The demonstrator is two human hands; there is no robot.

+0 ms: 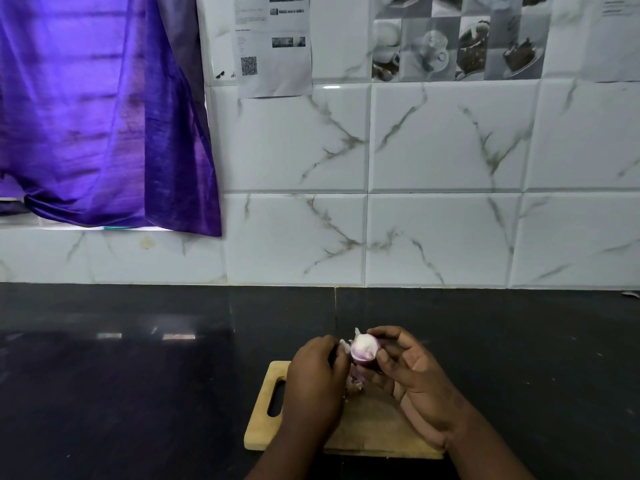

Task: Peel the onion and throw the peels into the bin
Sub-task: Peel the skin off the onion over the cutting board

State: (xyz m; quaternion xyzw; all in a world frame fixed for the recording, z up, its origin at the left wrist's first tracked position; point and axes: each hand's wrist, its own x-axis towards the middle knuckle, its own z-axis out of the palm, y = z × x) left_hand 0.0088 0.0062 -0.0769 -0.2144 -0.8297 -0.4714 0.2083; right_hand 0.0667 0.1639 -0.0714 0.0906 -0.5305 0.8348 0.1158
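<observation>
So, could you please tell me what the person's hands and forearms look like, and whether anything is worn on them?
Both are bare. The left hand and the right hand show no gloves, and no rings, watch or bracelets are visible. The forearms run to the bottom edge of the picture with no sleeves in view. No markings or bandages show on them.

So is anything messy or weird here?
A little. Loose peels lie on the cutting board under the hands, not in a bin; no bin is in view. The right hand holds the half-peeled onion while the left hand pulls skin. The paper on the wall hangs slightly crooked.
</observation>
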